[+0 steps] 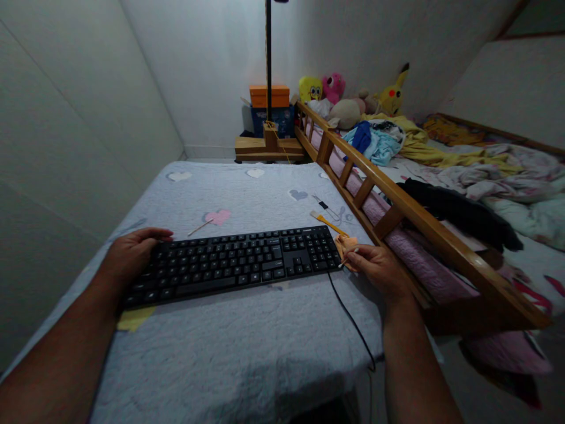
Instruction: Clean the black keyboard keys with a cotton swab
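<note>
A black keyboard [238, 262] lies across a pale blue bedspread [247, 347] with heart prints. My left hand [132, 253] rests on the keyboard's left end, fingers curled over its top corner. At the keyboard's right end my right hand [379, 268] pinches a thin white stick, perhaps a cotton swab [348, 257], its tip near the number pad. An orange cloth [346, 242] lies just beyond that hand. The keyboard's black cable [351, 321] runs off toward the bed's near edge.
A small brush with an orange handle [326, 222], a thin dark tool [322, 204] and a wooden stick [199, 227] lie beyond the keyboard. A wooden bed rail [397, 203] runs along the right, with clothes and plush toys [348, 94] behind it. Boxes [269, 106] stand by the far wall.
</note>
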### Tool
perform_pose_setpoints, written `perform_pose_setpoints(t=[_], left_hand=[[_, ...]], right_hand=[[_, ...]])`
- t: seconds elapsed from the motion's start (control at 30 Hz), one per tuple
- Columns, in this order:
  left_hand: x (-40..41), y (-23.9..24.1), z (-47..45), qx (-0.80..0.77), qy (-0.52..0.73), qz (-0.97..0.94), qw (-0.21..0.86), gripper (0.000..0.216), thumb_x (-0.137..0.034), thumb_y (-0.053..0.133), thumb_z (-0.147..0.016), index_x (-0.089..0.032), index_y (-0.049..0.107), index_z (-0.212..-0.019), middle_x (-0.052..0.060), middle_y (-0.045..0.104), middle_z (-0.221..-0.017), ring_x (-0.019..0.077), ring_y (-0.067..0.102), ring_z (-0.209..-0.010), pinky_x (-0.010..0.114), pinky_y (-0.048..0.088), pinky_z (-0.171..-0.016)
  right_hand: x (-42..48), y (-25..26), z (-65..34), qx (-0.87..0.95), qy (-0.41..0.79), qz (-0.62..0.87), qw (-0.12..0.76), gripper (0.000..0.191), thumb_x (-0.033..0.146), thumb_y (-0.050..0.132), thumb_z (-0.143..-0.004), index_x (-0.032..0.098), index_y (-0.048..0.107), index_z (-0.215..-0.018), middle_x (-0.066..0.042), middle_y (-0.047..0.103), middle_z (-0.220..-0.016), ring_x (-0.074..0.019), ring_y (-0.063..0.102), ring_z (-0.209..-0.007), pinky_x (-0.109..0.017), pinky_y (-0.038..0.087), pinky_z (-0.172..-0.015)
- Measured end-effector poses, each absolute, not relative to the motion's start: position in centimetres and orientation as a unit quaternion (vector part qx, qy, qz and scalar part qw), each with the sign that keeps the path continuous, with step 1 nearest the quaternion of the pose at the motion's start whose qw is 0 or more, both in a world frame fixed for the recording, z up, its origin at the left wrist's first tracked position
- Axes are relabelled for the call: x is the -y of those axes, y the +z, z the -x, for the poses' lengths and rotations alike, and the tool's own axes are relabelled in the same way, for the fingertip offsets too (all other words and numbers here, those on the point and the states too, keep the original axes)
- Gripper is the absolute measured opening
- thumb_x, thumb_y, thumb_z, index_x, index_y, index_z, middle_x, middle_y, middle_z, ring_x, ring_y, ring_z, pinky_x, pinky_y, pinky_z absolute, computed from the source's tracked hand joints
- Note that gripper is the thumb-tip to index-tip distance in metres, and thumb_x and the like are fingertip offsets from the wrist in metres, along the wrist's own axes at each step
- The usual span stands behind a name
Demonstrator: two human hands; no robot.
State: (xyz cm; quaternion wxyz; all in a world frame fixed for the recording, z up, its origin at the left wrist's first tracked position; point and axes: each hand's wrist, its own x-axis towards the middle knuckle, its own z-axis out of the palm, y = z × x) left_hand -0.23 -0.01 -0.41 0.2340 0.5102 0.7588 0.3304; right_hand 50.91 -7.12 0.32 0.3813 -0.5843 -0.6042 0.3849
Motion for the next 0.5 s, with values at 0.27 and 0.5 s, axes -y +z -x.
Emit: perform_pose_setpoints(t=[0.27, 0.5], left_hand=[[-0.11, -0.53, 0.29, -0.756, 0.333, -0.512, 0.235, 0.036, -0.032, 0.052, -0.060, -0.022, 0.074, -0.086, 0.007, 0.080, -0.098, 0.0330, 0.071, -0.102, 0.048, 0.052, -0.100], [-0.17, -0.73, 0.51, -0.756, 0.328, -0.516, 0.232, 0.036, -0.032, 0.053, -0.060, -0.021, 0.074, -0.087, 0.007, 0.080, -0.098, 0.0326, 0.071, -0.103, 0.047, 0.052, -0.101]], right_hand=[[7.11, 0.05, -51.30, 0.572, 0.385, 0.593, 0.415, 0.030, 0.049, 0.075, -0.079, 0.018, 0.077, -0.075, -0.006, 0.070, -0.073, -0.0195, 0.061, -0.069, -0.030, 0.047, -0.060], [7.08, 0.12, -51.09, 0.585, 0.388, 0.590, 0.400, 0.034, 0.051, 0.073, -0.081, 0.018, 0.077, -0.076, -0.005, 0.069, -0.072, -0.0176, 0.059, -0.066, -0.029, 0.044, -0.059]])
